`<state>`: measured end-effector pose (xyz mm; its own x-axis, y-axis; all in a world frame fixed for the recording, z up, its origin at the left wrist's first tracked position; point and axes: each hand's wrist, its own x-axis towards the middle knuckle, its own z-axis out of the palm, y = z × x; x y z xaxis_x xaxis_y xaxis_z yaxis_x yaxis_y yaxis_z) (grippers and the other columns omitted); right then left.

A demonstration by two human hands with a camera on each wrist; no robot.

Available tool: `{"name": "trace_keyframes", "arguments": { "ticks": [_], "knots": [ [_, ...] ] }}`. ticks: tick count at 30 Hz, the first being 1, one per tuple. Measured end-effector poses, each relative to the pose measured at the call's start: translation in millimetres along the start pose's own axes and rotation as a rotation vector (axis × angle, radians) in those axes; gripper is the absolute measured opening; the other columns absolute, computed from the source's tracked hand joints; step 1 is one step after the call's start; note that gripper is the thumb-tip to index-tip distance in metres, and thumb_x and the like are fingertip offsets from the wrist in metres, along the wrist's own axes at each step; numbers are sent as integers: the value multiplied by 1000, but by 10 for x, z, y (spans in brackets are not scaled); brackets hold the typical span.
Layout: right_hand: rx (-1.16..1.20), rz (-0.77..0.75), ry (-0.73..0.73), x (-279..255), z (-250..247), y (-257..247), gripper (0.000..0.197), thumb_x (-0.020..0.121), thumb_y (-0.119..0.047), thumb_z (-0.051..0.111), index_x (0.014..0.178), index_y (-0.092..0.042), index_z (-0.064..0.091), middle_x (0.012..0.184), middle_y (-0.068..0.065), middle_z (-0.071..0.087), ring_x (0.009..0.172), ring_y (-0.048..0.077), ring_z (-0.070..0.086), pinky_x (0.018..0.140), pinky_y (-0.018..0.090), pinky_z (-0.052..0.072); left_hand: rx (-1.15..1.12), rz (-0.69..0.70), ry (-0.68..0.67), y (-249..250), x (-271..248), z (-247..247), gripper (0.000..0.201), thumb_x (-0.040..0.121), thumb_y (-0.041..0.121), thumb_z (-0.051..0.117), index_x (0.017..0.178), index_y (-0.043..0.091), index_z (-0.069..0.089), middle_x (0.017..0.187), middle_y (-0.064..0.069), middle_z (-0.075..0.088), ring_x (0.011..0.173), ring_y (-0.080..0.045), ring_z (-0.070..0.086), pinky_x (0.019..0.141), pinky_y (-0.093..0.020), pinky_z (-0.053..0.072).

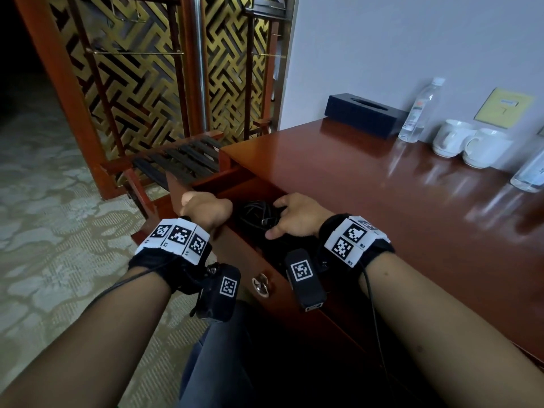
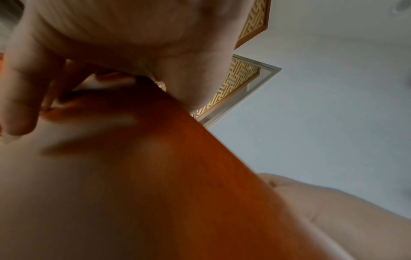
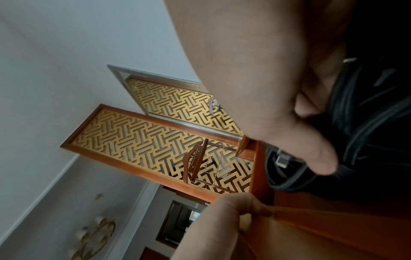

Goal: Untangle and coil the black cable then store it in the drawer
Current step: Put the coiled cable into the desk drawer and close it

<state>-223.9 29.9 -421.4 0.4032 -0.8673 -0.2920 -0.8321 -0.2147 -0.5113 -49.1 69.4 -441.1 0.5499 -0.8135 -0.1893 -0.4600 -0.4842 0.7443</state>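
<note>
The black cable [image 1: 256, 213] lies bunched in a coil inside the open drawer [image 1: 235, 254] of the reddish wooden desk. My right hand [image 1: 294, 216] is down in the drawer over the coil, fingers spread and thumb held apart. The right wrist view shows cable loops [image 3: 367, 109] beyond the fingers and a metal plug [image 3: 283, 159] under the thumb. My left hand [image 1: 206, 207] grips the top edge of the drawer front, fingers curled over the wood [image 2: 177, 176]. The drawer's far interior is hidden in shadow.
On the desk top [image 1: 382, 201] against the wall stand a black tissue box [image 1: 365, 113], a water bottle [image 1: 418, 113] and two white mugs [image 1: 465, 145]. A luggage rack [image 1: 182, 160] and a lattice screen [image 1: 141, 83] stand left of the desk. The drawer has a metal pull [image 1: 260, 284].
</note>
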Motion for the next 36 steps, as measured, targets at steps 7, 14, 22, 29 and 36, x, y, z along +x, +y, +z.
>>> {"name": "trace_keyframes", "arguments": {
  "ticks": [7,14,22,29,36],
  "knots": [
    [55,-150,219,-15,-109,-92,45,79,-6,72,122,-18,65,114,-1,65,107,14,62,89,19,47,-27,5,17,-10,66,87,22,86,17,59,79,2,46,109,-25,60,116,-41,55,91,-41,46],
    [25,19,-104,14,5,-85,25,93,-10,53,115,-1,62,108,19,68,98,30,68,91,42,56,-81,-19,70,33,146,222,55,81,26,58,121,-11,55,124,-28,58,116,-43,54,95,-44,45],
    [640,-19,-35,-97,-283,0,26,95,7,42,112,2,61,92,17,68,81,25,70,74,31,61,-227,-190,80,185,204,305,81,92,45,56,142,-6,17,144,-23,35,128,-35,44,94,-36,40],
    [667,41,419,35,-564,200,14,78,-4,58,82,-15,66,87,1,68,89,17,63,84,28,52,-250,-202,84,323,229,387,88,91,54,52,145,-6,14,147,-24,32,132,-37,40,105,-38,34],
    [229,217,42,-19,-615,233,91,61,-46,85,137,-12,49,133,8,57,118,30,55,99,47,47,-373,-220,29,488,348,570,113,77,69,59,149,-2,8,151,-22,30,137,-39,34,114,-48,28]
  ]
}}
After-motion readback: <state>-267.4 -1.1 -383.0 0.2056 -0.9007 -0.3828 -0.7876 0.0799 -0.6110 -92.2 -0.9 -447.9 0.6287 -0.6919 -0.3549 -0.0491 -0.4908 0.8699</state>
